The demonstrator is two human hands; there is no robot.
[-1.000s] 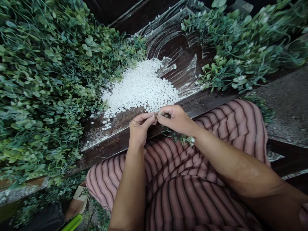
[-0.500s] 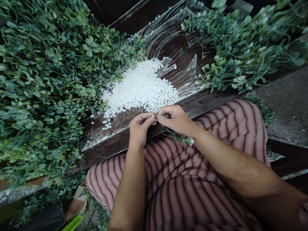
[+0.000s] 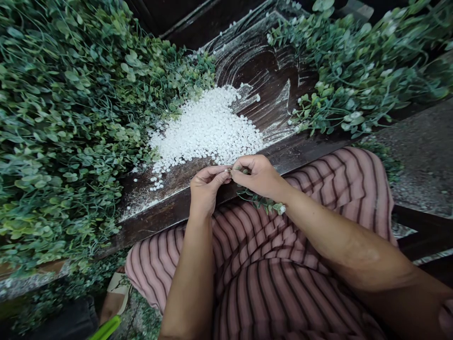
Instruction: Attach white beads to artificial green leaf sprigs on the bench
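Observation:
My left hand (image 3: 205, 188) and my right hand (image 3: 257, 175) meet fingertip to fingertip at the near edge of a dark wooden table (image 3: 166, 208). Both are closed in a pinch on a small leafy green sprig (image 3: 264, 202), which hangs down below my right wrist over my lap. What sits between the pinched fingertips is too small to name. A heap of small white beads (image 3: 208, 130) lies on the table just beyond my hands.
A big pile of green leafy sprigs (image 3: 67, 123) covers the left of the table, another pile (image 3: 357, 71) the back right. White dust streaks the wood between them. My striped pink trousers (image 3: 283, 264) fill the foreground. Gravel ground (image 3: 421, 156) shows at right.

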